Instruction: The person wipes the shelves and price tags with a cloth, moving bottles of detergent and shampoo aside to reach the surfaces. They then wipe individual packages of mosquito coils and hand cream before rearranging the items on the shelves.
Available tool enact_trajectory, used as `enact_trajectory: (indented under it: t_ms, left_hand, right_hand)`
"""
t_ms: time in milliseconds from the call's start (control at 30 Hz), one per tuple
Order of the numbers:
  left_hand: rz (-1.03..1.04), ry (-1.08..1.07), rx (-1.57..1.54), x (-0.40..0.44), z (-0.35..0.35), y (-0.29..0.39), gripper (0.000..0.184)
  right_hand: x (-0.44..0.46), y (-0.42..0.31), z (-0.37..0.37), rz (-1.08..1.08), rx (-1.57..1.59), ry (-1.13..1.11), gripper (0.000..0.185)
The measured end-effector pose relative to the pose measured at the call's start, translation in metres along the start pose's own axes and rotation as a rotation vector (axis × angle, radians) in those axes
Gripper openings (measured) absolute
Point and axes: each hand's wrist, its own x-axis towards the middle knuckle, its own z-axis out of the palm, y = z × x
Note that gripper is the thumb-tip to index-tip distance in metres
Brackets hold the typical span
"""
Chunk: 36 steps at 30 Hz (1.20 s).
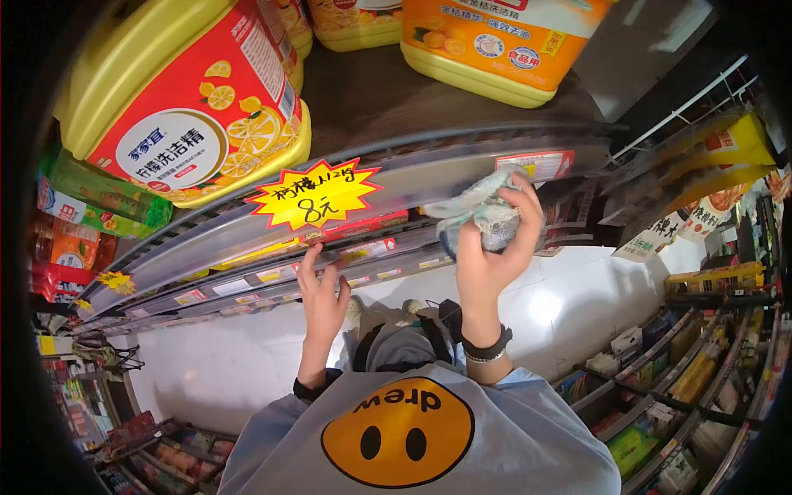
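My right hand (499, 252) grips a crumpled grey-white cloth (483, 210) between thumb and fingers. The cloth is against or just in front of the shelf's clear edge strip (404, 186), by a red-and-white price label (554, 163). My left hand (322, 293) is open, fingers apart and pointing up, close to the lower shelf edges. I cannot tell whether its fingertips touch them. Above it a yellow starburst price sign (313, 196) with a red border is fixed to the strip.
Big yellow jugs of dish soap, one with a red label (190, 124) and another with an orange label (495, 49), stand on the dark shelf (355, 103). Green bottles (107, 198) are at left. Hanging packets (701, 177) and a wire rack are at right, stocked shelves (676, 371) behind.
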Motion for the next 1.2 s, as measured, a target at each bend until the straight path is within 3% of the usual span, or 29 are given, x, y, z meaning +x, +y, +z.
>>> enact_trajectory:
  t_ms: [167, 367, 500, 567, 633, 767, 967, 1100, 1167, 1200]
  left_hand:
    - [0.014, 0.035, -0.025, 0.001, -0.002, 0.003, 0.029]
    - [0.002, 0.050, -0.023, 0.001, 0.000, 0.004, 0.030]
    - [-0.001, 0.044, -0.065, -0.002, 0.001, 0.001, 0.029]
    - [-0.031, 0.022, -0.030, -0.002, 0.000, 0.003, 0.028]
    - [0.019, 0.059, -0.021, -0.003, 0.001, 0.004, 0.029]
    - [0.019, 0.039, -0.091, -0.002, -0.004, 0.002, 0.030]
    - [-0.002, 0.023, -0.182, 0.008, -0.032, 0.006, 0.033]
    - [0.012, 0.162, -0.213, 0.009, -0.066, 0.004, 0.037]
    - [0.180, 0.356, -0.026, 0.008, -0.088, -0.007, 0.040]
    - [0.179, 0.356, -0.023, 0.008, -0.099, -0.014, 0.040]
  right_hand:
    - [0.015, 0.018, -0.009, -0.075, -0.252, 0.075, 0.043]
    - [0.035, 0.025, -0.015, 0.086, -0.121, 0.261, 0.043]
    - [0.018, 0.009, -0.005, 0.058, -0.032, 0.303, 0.044]
    - [0.001, 0.006, 0.000, -0.005, -0.018, 0.139, 0.047]
    - [-0.006, -0.005, 0.013, -0.170, -0.302, -0.080, 0.047]
    - [-0.008, 0.014, 0.025, -0.310, -0.428, 0.036, 0.046]
    - [-0.004, 0.023, 0.022, -0.275, -0.383, 0.100, 0.043]
    - [-0.010, 0.016, 0.026, -0.159, -0.188, 0.099, 0.044]
    - [-0.014, 0.015, 0.027, -0.185, -0.195, 0.092, 0.047]
    - [-0.017, 0.013, 0.027, -0.183, -0.193, 0.091, 0.047]
